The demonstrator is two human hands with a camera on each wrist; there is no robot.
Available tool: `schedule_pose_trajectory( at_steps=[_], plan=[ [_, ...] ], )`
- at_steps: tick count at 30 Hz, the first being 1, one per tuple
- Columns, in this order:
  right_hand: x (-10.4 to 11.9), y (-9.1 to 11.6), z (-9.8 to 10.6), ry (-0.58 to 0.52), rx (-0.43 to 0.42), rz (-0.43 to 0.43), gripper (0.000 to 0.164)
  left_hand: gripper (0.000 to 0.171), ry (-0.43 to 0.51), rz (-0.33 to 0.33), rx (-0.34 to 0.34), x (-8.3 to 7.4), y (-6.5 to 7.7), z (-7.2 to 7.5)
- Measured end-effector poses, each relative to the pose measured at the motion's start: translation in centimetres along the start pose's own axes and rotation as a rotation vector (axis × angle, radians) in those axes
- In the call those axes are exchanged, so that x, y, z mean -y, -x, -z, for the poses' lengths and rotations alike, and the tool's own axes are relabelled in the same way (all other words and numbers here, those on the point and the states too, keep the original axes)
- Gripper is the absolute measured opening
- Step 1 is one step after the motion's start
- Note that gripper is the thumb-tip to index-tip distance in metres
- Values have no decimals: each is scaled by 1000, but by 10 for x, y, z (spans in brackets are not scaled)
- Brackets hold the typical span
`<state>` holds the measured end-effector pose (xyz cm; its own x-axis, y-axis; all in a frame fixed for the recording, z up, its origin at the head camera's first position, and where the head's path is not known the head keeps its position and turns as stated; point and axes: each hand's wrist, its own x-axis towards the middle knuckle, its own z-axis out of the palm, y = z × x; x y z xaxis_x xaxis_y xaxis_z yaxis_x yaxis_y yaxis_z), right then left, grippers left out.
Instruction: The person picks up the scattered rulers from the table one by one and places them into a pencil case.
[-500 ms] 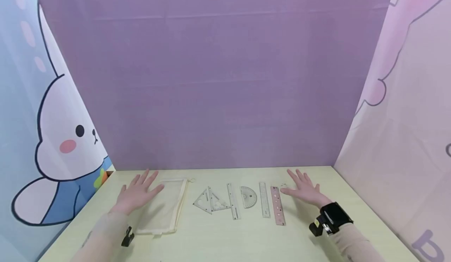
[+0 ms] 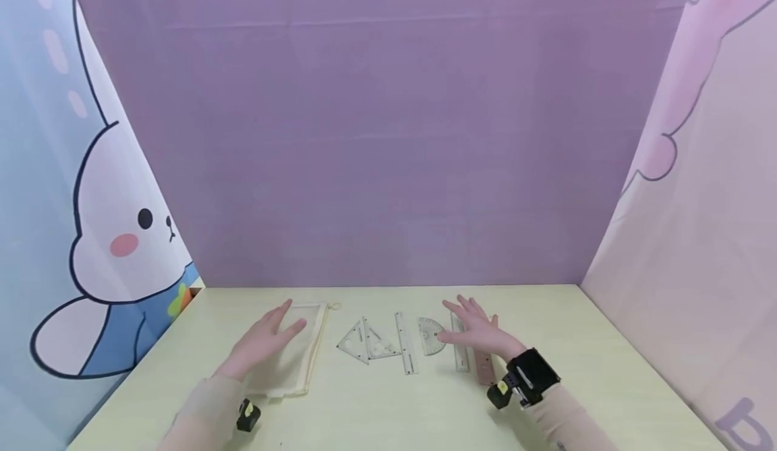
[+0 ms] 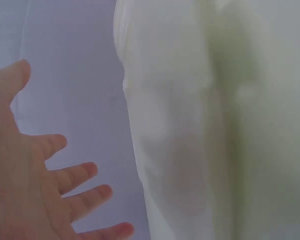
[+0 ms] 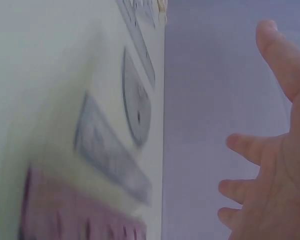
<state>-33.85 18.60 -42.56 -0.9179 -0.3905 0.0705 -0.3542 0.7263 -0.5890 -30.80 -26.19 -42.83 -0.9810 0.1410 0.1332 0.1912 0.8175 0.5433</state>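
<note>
Fingers spread, my left hand (image 2: 261, 340) hovers over a pale drawstring pouch (image 2: 306, 356) lying flat on the left of the table. My right hand (image 2: 482, 336), also with straight, spread fingers, is above the right end of a row of clear drawing tools. From left to right lie two set squares (image 2: 358, 343), a clear ruler (image 2: 407, 344), a protractor (image 2: 429, 338), a second clear ruler (image 2: 462, 360) and a pink ruler (image 2: 484, 369). The right hand partly covers the last two rulers and overlaps the protractor's edge. Neither hand holds anything.
The pale table (image 2: 364, 414) ends at a purple backdrop (image 2: 388, 134). Printed cloth walls stand on both sides, the left one (image 2: 127, 188) with a cartoon rabbit. A small black camera sits on each wrist.
Both hands have moved inward: the left to the right, further over the pouch, and the right to the left, over the rulers. The view has shifted slightly; the tools lie as before.
</note>
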Motion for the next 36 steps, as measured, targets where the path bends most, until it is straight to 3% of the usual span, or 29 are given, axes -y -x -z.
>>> schedule_pose_trajectory(
  at_steps=[6,15,19,26,31,36],
  plan=[
    [17,-10,-18,14,24,26,89,90,-5,-25,-6,-2,5,-16],
    [34,-28,-41,9,115,110,94,97,32,0,32,-8,20,-36],
    [40,-35,-48,-9,152,122,96,101,13,9,30,-9,23,-38],
    [48,-52,-63,75,173,155,97,106,39,36,44,-14,28,-40],
    [58,-63,-76,52,214,171,98,96,56,49,48,-14,28,-41],
    [63,-75,-85,30,258,161,99,73,67,67,32,-15,26,-39]
  ],
)
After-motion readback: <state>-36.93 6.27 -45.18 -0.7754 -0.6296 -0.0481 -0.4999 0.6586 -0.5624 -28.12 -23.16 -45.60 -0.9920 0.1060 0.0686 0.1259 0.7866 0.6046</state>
